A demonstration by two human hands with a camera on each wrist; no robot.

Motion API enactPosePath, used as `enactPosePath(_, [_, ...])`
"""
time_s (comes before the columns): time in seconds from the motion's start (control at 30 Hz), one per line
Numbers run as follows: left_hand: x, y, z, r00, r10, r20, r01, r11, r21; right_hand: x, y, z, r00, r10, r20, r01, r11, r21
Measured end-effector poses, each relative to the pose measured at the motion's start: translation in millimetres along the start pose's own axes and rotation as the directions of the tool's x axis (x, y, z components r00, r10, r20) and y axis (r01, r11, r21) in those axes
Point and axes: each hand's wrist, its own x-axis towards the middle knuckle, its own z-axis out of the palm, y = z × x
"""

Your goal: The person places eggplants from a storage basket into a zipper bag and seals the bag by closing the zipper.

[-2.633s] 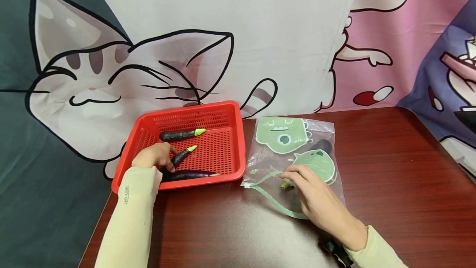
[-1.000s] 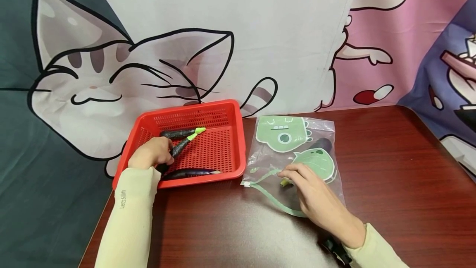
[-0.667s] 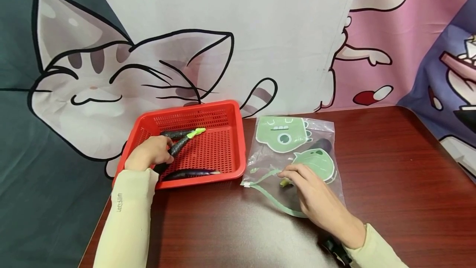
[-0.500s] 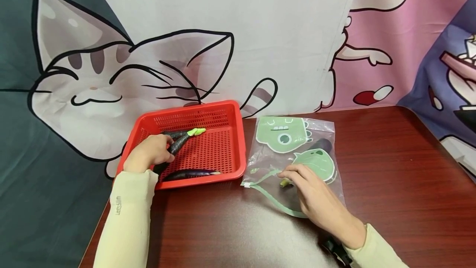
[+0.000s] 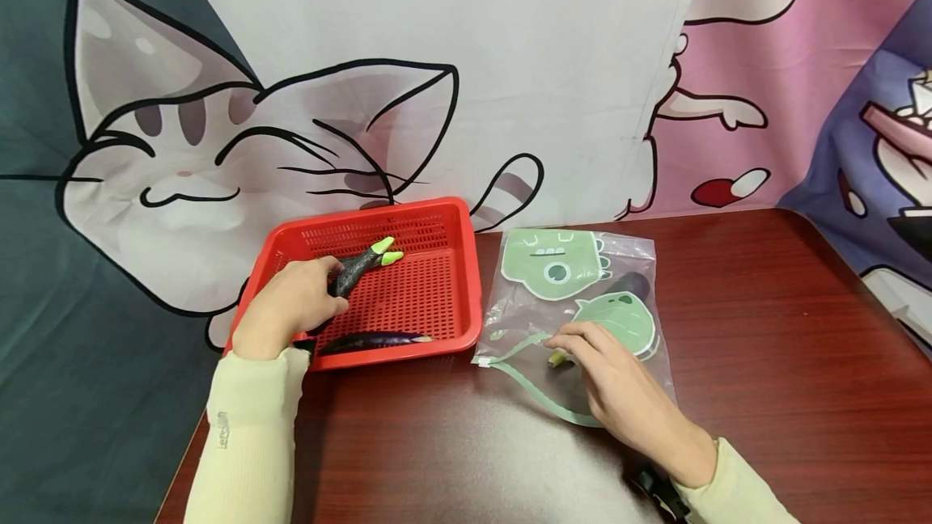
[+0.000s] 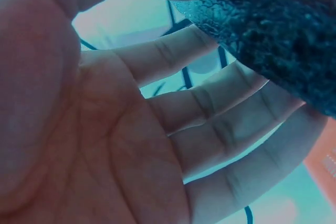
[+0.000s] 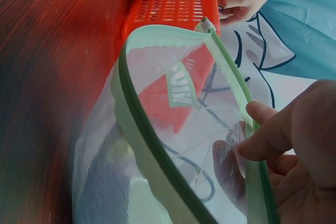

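Observation:
My left hand [image 5: 294, 297] grips a dark, bumpy zucchini [image 5: 355, 272] with a bright green stem end, over the left part of the red basket [image 5: 469, 281]. In the left wrist view, thumb and fingertips close on the zucchini [image 6: 283, 35]. Behind it lies a second zucchini, mostly hidden, its green stem [image 5: 393, 258] showing. A purple eggplant [image 5: 374, 339] lies along the basket's near side. My right hand [image 5: 626, 390] pinches the green zip edge of a clear bag [image 7: 142, 124], whose mouth gapes. Through the plastic shows a dark vegetable [image 5: 632, 285] with a yellowish stem.
The basket and bag rest side by side on a reddish-brown wooden table [image 5: 772, 330]. Behind them hangs a cloth [image 5: 568, 87] printed with cartoon cats. A zip slider [image 5: 484, 362] sits at the bag's left corner, near the basket.
My left hand has taken hold of the zucchini, drawn it away from the eggplant and raised it, its stem end now above the other zucchini's. The right hand and bag stay put.

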Motion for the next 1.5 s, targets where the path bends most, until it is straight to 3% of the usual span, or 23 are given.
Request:
enactPosePath(0.3, [-15.9,12.8,-0.2,0.996,0.052,-0.079,-0.052,0.999,-0.004,0,0,0,1.0,0.003,0.002,-0.003,1.0,0.0])
enactPosePath(0.63, [-33.2,25.8,7.4,0.979,0.124,-0.163,-0.125,0.992,0.003,0,0,2,1.0,-0.003,0.0,0.003,1.0,-0.003])
enactPosePath(1.03, [-52.6,42.6,23.4,0.948,0.188,-0.256,-0.193,0.981,0.006,0,2,0,1.0,0.016,0.007,-0.016,1.0,0.008])
enactPosePath(1.5, [-68.5,60.0,44.9,0.928,0.223,-0.297,-0.241,0.97,-0.026,0,2,2,1.0,0.0,0.003,0.0,1.0,0.013])
